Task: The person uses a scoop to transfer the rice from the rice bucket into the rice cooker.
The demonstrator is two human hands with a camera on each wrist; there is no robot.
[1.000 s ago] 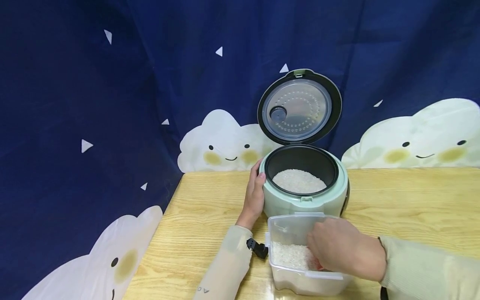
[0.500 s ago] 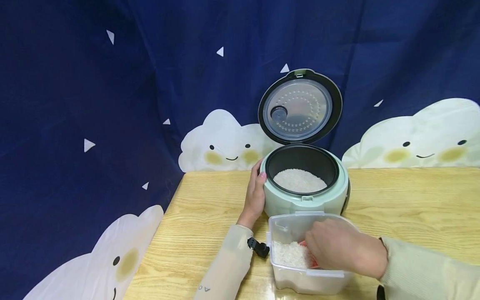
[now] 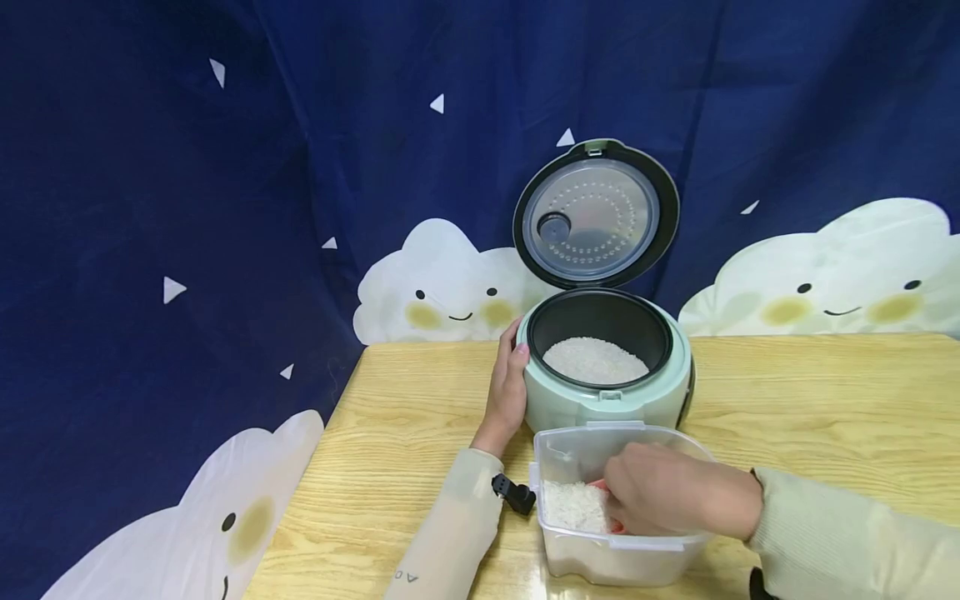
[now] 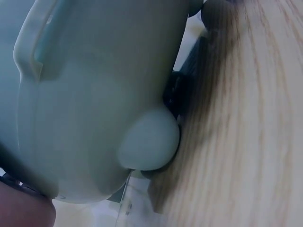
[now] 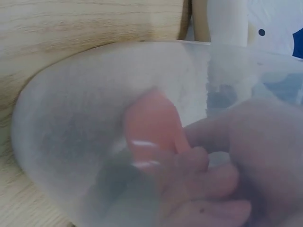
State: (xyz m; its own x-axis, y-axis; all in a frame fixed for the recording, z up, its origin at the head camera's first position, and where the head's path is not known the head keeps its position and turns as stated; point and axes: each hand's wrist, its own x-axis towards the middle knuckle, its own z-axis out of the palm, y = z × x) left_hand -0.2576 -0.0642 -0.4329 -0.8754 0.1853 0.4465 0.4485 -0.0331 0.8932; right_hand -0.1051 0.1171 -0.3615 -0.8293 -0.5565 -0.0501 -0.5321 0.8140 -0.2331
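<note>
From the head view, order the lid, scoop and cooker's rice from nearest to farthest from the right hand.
1. Scoop: in the right hand.
2. Cooker's rice: ahead, beyond the tub.
3. Lid: farthest, raised at the back.

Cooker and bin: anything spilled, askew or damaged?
Nothing stands out. The cooker sits upright under its raised lid, with rice in it and the left hand on its side. The bin stands upright; the right hand grips the red scoop inside it. No loose grains show on the table.
</note>
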